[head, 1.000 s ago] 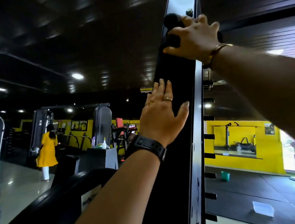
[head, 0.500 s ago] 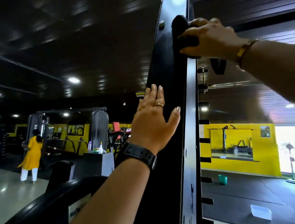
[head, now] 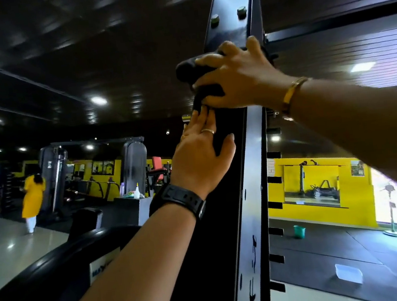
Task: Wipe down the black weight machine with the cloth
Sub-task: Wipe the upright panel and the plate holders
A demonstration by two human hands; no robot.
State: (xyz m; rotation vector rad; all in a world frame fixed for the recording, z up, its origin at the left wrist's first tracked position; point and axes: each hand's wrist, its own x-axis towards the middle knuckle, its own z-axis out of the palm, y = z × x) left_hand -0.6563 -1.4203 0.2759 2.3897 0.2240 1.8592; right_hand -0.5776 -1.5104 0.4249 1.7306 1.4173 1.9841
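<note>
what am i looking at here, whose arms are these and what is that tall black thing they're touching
This is a single picture from a camera worn on a person's head, so the two arms reaching into it are that person's own. The tall black metal post is the upright of a gym weight machine. The right hand, with a gold bangle on its wrist, grips a bunched black cloth and presses it against the post, high up, to wipe it. The left hand, with a black watch on its wrist, lies flat against the post just below, its fingers straight, holding nothing. Behind them is a gym hall with a yellow wall.
</note>
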